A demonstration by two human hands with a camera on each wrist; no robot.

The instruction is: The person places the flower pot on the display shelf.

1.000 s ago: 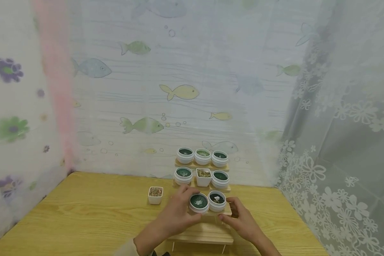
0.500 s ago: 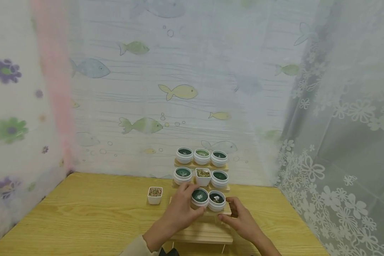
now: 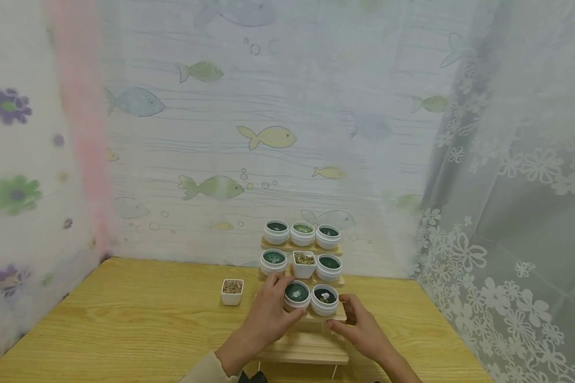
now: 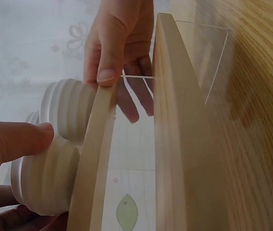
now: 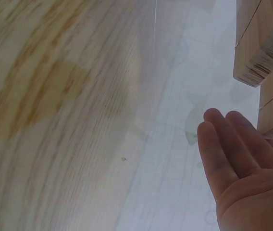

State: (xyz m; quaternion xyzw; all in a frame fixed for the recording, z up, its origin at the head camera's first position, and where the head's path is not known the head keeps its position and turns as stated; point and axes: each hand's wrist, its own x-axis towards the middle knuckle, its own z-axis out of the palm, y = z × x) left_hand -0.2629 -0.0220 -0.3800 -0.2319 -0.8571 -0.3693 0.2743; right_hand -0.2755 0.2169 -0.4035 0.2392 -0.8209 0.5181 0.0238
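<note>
In the head view, my left hand (image 3: 268, 314) grips a white round ribbed pot (image 3: 296, 294) with dark green contents and a pale speck, thumb in front and fingers behind. The pot sits at the third wooden tier of a stepped display stand (image 3: 302, 346). Close on its right is a similar pot (image 3: 325, 299) with near-black contents and a white bit. My right hand (image 3: 361, 327) holds the right end of that tier. In the left wrist view its thumb (image 4: 106, 74) presses the board's edge; the right wrist view shows three straight fingers (image 5: 230, 149) beside the boards.
Behind, two higher tiers carry several white round pots (image 3: 274, 260) and a square cup (image 3: 304, 264) of small grains. Another square cup of grains (image 3: 232, 292) stands on the wood-grain table (image 3: 139, 319) to the left. Fish-print sheeting (image 3: 268, 96) hangs behind.
My left hand has moved the green pot slightly back and up from where it was a second ago, then a little left. My right hand has stayed at the tier's end.
</note>
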